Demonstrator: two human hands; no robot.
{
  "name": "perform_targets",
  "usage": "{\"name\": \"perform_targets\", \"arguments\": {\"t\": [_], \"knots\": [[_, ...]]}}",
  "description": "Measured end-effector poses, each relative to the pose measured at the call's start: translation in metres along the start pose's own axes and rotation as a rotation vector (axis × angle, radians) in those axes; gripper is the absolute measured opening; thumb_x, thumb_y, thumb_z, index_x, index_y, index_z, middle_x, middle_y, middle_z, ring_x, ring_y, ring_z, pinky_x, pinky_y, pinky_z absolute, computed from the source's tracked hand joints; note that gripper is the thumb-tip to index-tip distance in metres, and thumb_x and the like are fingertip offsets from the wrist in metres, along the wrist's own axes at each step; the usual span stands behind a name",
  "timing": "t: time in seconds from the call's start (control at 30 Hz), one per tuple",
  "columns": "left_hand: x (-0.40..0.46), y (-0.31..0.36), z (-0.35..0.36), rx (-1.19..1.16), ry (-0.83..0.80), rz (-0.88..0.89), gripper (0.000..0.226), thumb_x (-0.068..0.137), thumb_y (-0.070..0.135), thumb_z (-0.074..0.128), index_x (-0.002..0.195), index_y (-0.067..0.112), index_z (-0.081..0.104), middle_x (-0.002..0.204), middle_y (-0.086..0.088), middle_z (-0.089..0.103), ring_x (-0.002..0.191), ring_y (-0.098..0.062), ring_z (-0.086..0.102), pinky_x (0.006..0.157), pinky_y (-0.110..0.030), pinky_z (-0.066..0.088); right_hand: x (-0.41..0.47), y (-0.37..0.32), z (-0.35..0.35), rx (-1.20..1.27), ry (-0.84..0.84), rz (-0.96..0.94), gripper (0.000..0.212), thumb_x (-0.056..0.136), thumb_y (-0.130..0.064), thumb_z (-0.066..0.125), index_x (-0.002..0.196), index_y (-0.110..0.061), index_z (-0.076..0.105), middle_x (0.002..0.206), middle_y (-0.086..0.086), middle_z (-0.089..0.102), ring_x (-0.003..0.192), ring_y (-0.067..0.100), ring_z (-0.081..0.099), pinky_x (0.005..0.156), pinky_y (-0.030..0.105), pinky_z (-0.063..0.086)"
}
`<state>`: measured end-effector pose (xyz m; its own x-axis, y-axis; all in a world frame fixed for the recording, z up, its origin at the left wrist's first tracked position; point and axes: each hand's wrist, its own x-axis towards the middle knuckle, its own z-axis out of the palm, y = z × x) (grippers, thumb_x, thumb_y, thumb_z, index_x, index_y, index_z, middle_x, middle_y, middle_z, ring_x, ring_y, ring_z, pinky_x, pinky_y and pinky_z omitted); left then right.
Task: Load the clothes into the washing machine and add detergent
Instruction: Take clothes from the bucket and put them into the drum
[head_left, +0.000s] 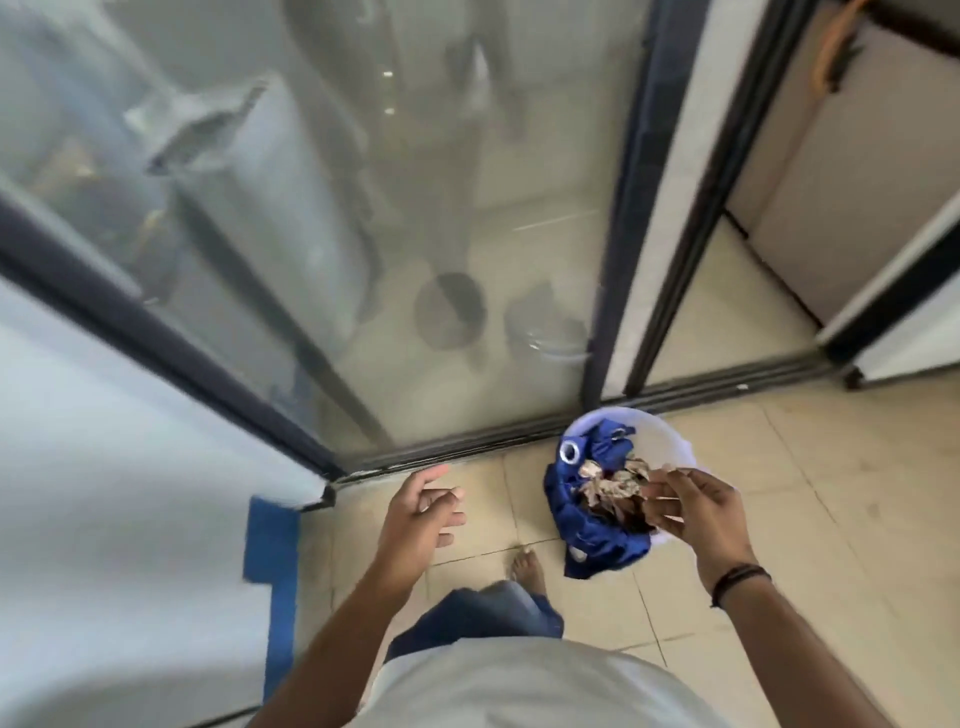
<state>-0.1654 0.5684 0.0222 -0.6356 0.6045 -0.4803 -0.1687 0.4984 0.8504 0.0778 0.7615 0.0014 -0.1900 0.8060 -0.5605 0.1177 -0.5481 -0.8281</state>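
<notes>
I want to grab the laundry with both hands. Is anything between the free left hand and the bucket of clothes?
Nothing visible. Only bare floor tile shows between the open left hand and the white bucket; the right hand is already at the clothes.

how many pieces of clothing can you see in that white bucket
2: a blue garment spilling over the white bucket's near-left rim, and a brown patterned cloth on top, beside the right hand. More may lie underneath.

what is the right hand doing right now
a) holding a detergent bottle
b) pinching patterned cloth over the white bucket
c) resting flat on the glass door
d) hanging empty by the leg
b: the right hand has its fingers pinched on the brownish patterned cloth lying on the blue garment in the white bucket.
</notes>
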Motion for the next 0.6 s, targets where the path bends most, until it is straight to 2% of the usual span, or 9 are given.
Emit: {"name": "perform_targets", "arguments": {"t": [0.17, 0.3, 0.43, 0.6], "knots": [[0.070, 0.020, 0.077, 0.135, -0.259, -0.058, 0.025, 0.096, 0.023, 0.066, 0.120, 0.029, 0.062, 0.108, -0.005, 0.073, 0.087, -0.021, 0.075, 0.073, -0.033, 0.054, 0.028, -0.016, -0.029, -0.029, 0.152, 0.025, 0.023, 0.100, -0.013, 0.053, 0.096, 0.003, 0.069, 0.079, 0.014, 0.070, 0.060, 0.020, 0.062, 0.054, 0.023, 0.047], [0.114, 0.029, 0.138, 0.235, -0.417, -0.123, 0.026, 0.097, 0.022, 0.065, 0.123, 0.021, 0.062, 0.106, -0.010, 0.072, 0.076, -0.017, 0.071, 0.065, -0.029, 0.051, 0.052, -0.027, -0.036, -0.101, 0.194, 0.060, 0.020, 0.098, -0.012, 0.055, 0.088, -0.002, 0.069, 0.067, 0.001, 0.073, 0.061, 0.020, 0.061, 0.059, 0.028, 0.044], [0.150, 0.011, 0.175, 0.383, -0.497, -0.250, 0.023, 0.093, 0.027, 0.069, 0.116, 0.024, 0.064, 0.109, -0.009, 0.073, 0.075, -0.017, 0.070, 0.060, -0.026, 0.049, 0.093, -0.015, -0.036, -0.120, 0.230, 0.116, 0.019, 0.097, -0.012, 0.056, 0.086, -0.005, 0.070, 0.073, 0.004, 0.072, 0.062, 0.021, 0.061, 0.058, 0.028, 0.044], [0.182, -0.037, 0.202, 0.604, -0.528, -0.385, 0.018, 0.092, 0.023, 0.067, 0.110, 0.017, 0.067, 0.098, 0.001, 0.070, 0.070, -0.016, 0.065, 0.048, -0.016, 0.043, 0.161, 0.056, -0.030, -0.105, 0.238, 0.330, 0.016, 0.093, -0.020, 0.065, 0.087, -0.006, 0.070, 0.080, 0.014, 0.070, 0.057, 0.022, 0.060, 0.054, 0.028, 0.044]]}}
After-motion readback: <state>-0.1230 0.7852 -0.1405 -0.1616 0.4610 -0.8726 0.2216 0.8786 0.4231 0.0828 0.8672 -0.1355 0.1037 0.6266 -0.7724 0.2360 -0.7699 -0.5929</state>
